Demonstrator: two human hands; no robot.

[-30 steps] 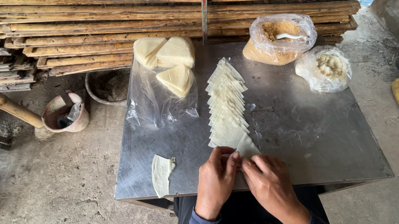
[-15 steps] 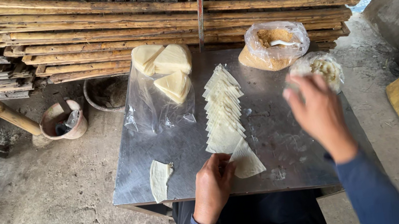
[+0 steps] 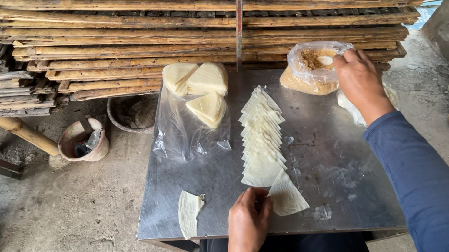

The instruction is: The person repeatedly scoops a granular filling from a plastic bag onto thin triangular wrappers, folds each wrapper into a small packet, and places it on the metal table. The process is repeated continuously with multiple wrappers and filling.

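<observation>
1. A folded, pale wrapper (image 3: 190, 212) is seen lying alone at the near left of the metal bench (image 3: 334, 186), which suggests one piece has been made up
2. A long overlapping row of thin triangular wrappers (image 3: 261, 132) is laid down the middle of the bench, so most of the work appears to be left
3. The nearest triangular sheet (image 3: 287, 196) is pinned at its left edge by the left hand (image 3: 249, 226), whose fingers are curled down onto it in a light pinch rather than a full grasp
4. The right hand (image 3: 359, 82) is stretched to the far right of the bench, with its fingertips closed on the rim of a clear plastic bag (image 3: 312, 64) that holds a brown, crumbly filling; whether any filling is held cannot be told
5. A second crumpled clear bag (image 3: 350, 107) lies just beside that hand, mostly hidden under the wrist
6. Three thicker wedge-shaped stacks of wrappers (image 3: 203, 90), cream and matt, are set on a flat sheet of clear plastic (image 3: 183, 136) at the far left of the bench
7. The bench top is dull, scratched sheet metal with smears of moisture; the wrappers look soft, thin and slightly floury
8. Behind the bench, rough bamboo racks (image 3: 158, 27) are stacked in layers, and a small chipped pot (image 3: 83, 142) stands on the concrete floor (image 3: 59, 235)
</observation>
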